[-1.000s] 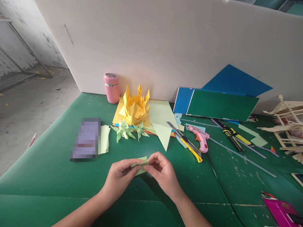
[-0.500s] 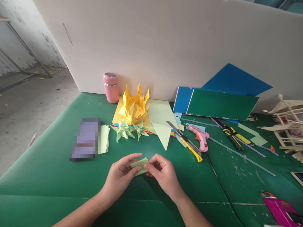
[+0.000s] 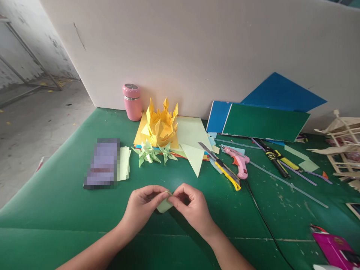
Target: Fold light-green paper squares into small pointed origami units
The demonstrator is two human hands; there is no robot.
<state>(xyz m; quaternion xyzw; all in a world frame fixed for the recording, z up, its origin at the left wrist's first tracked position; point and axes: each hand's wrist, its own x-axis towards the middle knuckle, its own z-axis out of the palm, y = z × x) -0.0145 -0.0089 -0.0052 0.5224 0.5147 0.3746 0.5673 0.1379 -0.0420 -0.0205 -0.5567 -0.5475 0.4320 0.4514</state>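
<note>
Between my two hands is a small piece of light green paper (image 3: 164, 206), folded, its top edge pinched by both. My left hand (image 3: 142, 206) grips it from the left with thumb and forefinger. On the other side, my right hand (image 3: 191, 206) pinches the same edge, fingertips close to those of the left. Part of the paper is hidden behind the fingers. Beyond the hands lie light green folded paper flowers (image 3: 147, 153), in front of a yellow folded paper crown (image 3: 161, 131) that sits on sheets of coloured paper.
A purple, blurred-out object (image 3: 103, 163) lies left beside light green slips (image 3: 123, 163). To the right are a yellow utility knife (image 3: 225, 170), a pink glue gun (image 3: 237, 161) with its cord, and pliers (image 3: 272, 159). A pink flask (image 3: 132, 102) stands by the upright board.
The green paper has turned in my fingers: its face pointed up before, and now its top edge is pinched and the face hangs below. My hands have drawn slightly closer together.
</note>
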